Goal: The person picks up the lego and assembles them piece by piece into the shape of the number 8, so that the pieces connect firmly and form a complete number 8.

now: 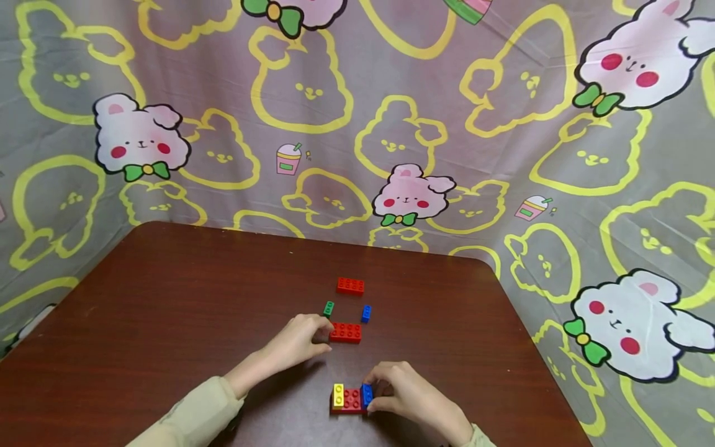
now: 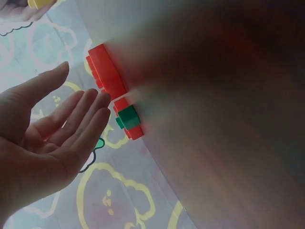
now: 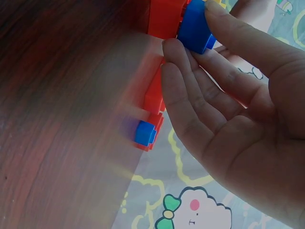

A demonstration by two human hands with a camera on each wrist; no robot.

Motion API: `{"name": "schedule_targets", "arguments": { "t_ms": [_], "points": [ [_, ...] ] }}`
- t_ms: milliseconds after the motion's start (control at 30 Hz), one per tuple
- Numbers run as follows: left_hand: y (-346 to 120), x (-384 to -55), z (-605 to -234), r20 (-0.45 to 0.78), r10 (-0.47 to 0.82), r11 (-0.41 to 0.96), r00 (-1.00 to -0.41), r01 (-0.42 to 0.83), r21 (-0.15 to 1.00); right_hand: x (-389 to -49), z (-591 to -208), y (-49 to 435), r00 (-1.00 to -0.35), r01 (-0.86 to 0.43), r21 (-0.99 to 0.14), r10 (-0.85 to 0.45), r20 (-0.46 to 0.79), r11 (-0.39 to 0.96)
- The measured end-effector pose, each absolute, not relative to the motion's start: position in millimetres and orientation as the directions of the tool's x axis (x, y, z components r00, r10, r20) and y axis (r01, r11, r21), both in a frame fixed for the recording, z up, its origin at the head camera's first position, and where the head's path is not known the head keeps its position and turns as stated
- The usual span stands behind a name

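Observation:
Close to me on the table, a red building brick (image 1: 352, 398) carries a yellow brick (image 1: 338, 395) on its left end and a blue brick (image 1: 366, 395) on its right end. My right hand (image 1: 410, 397) pinches this blue brick between thumb and fingers, as the right wrist view also shows (image 3: 194, 26). Farther forward, my left hand (image 1: 301, 338) hovers with relaxed fingers and nothing in them. Its fingertips are right at the left end of a second red brick (image 1: 346, 333). Just beyond that hand lies a small green brick (image 1: 329, 308), seen again in the left wrist view (image 2: 128, 117).
Another small blue brick (image 1: 366, 313) lies right of the green one. A third red brick (image 1: 350, 285) is farthest back. The brown table (image 1: 212, 285) ends at a curtain (image 1: 335, 149) printed with cartoon animals, which surrounds its back and sides.

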State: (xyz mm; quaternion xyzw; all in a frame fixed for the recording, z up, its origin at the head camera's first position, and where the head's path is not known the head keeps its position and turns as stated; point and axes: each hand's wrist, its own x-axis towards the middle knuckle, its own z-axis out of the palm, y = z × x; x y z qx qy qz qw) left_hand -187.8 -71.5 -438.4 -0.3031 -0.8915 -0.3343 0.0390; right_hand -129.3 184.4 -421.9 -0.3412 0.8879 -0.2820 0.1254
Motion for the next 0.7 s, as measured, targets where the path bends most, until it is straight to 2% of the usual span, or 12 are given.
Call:
{"name": "schedule_targets", "arguments": {
  "t_ms": [233,700],
  "points": [
    [-66,-197,-437,0.215,0.463,0.636,-0.86,0.491,0.595,-130,-422,185,-0.735,-0.532,-0.594,-0.677,-0.031,0.604],
    [-56,-216,-439,0.176,0.476,0.709,-0.862,0.494,0.503,-129,-421,185,-0.728,-0.54,-0.599,-0.686,-0.021,0.592]
  ]
}}
